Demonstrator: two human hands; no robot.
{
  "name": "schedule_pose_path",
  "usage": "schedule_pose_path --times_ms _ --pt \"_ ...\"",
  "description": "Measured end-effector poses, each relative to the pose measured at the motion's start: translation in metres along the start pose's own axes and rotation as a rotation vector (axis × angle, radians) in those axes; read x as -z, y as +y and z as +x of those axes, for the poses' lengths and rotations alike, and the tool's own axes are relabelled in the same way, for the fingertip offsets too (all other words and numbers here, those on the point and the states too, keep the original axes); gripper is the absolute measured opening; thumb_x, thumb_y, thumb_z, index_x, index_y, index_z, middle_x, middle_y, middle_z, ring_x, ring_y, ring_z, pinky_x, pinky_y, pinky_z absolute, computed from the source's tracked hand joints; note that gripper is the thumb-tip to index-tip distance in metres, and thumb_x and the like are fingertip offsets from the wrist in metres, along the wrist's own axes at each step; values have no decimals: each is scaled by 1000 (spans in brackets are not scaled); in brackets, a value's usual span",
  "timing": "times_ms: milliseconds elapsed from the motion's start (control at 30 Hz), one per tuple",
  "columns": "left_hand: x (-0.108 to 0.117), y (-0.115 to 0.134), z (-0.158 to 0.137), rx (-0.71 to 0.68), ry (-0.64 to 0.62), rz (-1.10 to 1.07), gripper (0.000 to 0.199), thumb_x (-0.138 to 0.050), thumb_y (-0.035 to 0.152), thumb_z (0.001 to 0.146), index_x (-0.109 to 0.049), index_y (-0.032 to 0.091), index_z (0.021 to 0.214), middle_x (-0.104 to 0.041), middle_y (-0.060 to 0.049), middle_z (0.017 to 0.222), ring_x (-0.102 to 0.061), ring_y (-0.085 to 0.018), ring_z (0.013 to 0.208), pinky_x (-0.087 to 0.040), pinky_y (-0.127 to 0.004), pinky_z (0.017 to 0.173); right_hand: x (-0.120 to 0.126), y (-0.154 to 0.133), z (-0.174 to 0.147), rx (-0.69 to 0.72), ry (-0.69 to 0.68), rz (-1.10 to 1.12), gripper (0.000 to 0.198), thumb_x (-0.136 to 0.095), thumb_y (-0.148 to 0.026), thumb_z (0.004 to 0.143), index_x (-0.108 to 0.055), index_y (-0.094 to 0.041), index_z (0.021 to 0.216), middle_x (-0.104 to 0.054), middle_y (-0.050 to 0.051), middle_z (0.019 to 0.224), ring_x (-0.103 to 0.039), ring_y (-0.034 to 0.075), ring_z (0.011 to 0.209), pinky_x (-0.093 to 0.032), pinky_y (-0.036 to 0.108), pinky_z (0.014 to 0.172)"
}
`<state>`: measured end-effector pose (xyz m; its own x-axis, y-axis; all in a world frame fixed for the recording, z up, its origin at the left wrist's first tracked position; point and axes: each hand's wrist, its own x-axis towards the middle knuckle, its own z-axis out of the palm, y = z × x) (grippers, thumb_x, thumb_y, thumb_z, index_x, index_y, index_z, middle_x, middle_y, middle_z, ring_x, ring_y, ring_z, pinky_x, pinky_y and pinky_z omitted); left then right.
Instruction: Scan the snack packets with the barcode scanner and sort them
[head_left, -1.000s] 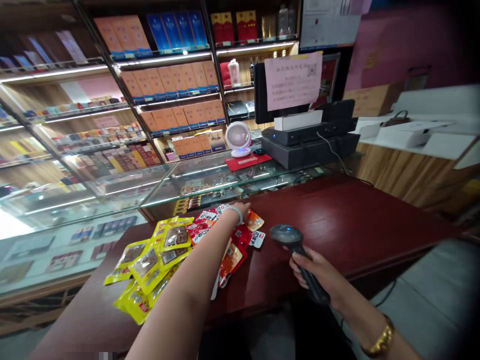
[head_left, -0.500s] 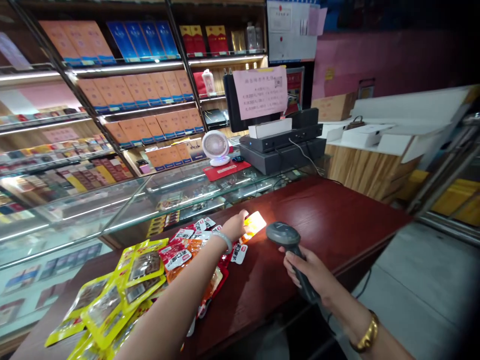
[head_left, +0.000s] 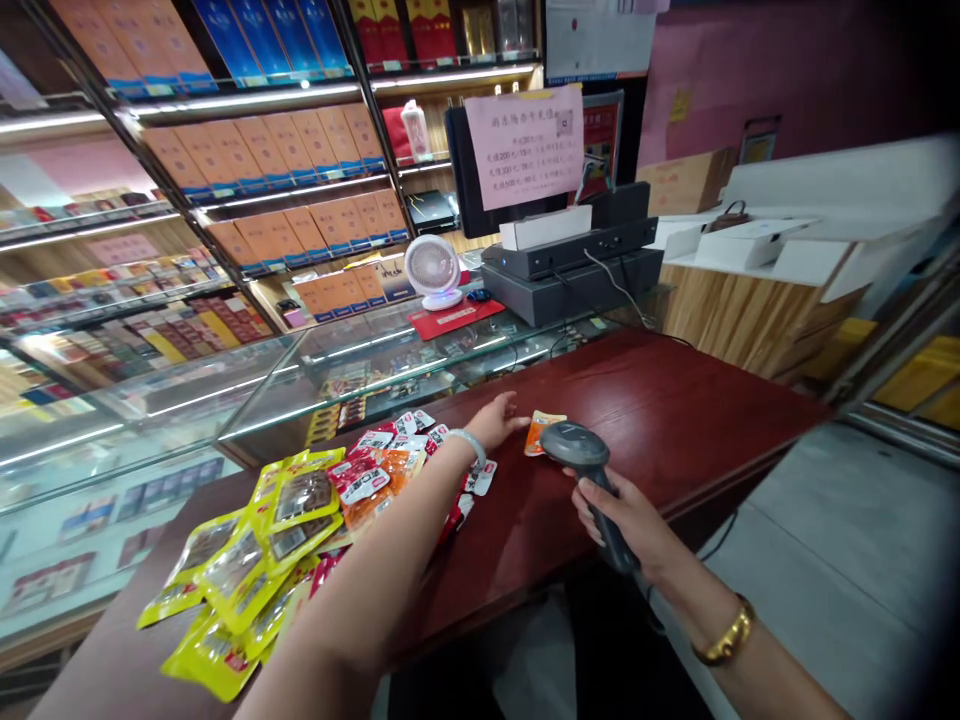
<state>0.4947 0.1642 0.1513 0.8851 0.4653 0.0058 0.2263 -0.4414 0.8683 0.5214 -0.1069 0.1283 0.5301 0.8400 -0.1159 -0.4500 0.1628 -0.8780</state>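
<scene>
My right hand (head_left: 624, 518) is wrapped round the handle of a dark grey barcode scanner (head_left: 576, 446), its head over the wooden tabletop. Just left of that head lies a small orange snack packet (head_left: 535, 434), partly hidden behind it. My left hand (head_left: 498, 422) is open, fingers stretched towards the packet with a small gap between. Beneath and beside my left forearm are red and orange snack packets (head_left: 361, 478) with white labels. Farther left, yellow-edged packets (head_left: 238, 575) with brown contents are heaped up.
The dark red table (head_left: 637, 390) meets a glass display counter (head_left: 300, 385). On the counter stand a small white fan (head_left: 433, 270), a red mat (head_left: 459, 318) and a monitor (head_left: 463, 215) behind a pink notice. Boxed goods fill the shelves behind. A cable hangs below the scanner.
My left hand has let go of the orange packet, which now lies on the table farther right. The scanner's bright light no longer shows on it. The view has tilted down slightly.
</scene>
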Motion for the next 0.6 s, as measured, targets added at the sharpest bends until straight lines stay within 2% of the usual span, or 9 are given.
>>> schedule_pose_path --times_ms 100,167,233,300,400,500,600 --pt "41 -3 -17 5 -44 388 36 -91 21 48 -70 22 77 -69 -10 92 -60 -33 112 -41 -41 103 0 5 -2 -27 -23 -3 48 -80 -51 77 -60 -19 107 -51 -7 61 -43 7 45 -31 18 40" --pt "64 -6 -32 42 -63 583 33 -92 25 45 -69 23 68 -67 -11 90 -57 -37 116 -38 -45 105 -3 8 -3 -42 -40 -14 48 -81 -51 76 -61 -18 105 -51 -7 60 -42 6 45 -32 18 39" --pt "76 -9 -44 49 -94 704 36 -94 29 42 -68 23 67 -67 -12 95 -55 -39 118 -36 -48 106 -6 10 -4 -52 -58 -22 48 -81 -52 75 -61 -18 102 -50 -7 59 -41 6 44 -32 18 39" --pt "78 -10 -50 29 -139 742 42 -95 28 35 -67 24 67 -67 -10 96 -56 -38 114 -36 -46 104 -10 11 -5 -63 -73 -29 47 -81 -52 75 -61 -19 100 -50 -7 59 -40 6 44 -32 18 39" --pt "69 -9 -47 23 -123 631 43 -95 25 36 -65 23 67 -64 -5 77 -62 -31 94 -43 -39 94 -14 12 -9 -78 -72 -34 47 -81 -53 74 -60 -19 99 -49 -8 58 -40 5 44 -31 17 39" --pt "54 -6 -38 22 -15 411 30 -88 32 56 -64 22 72 -61 -1 68 -60 -22 76 -45 -31 80 -13 13 -11 -67 -89 -40 44 -80 -52 76 -57 -20 94 -49 -8 59 -40 5 45 -29 16 39" --pt "33 -3 -30 66 -30 91 24 -71 41 77 -63 18 77 -60 0 66 -54 -15 64 -44 -26 69 -13 11 -12 -39 -137 -69 42 -78 -51 79 -54 -20 90 -49 -8 59 -39 5 45 -30 16 40"
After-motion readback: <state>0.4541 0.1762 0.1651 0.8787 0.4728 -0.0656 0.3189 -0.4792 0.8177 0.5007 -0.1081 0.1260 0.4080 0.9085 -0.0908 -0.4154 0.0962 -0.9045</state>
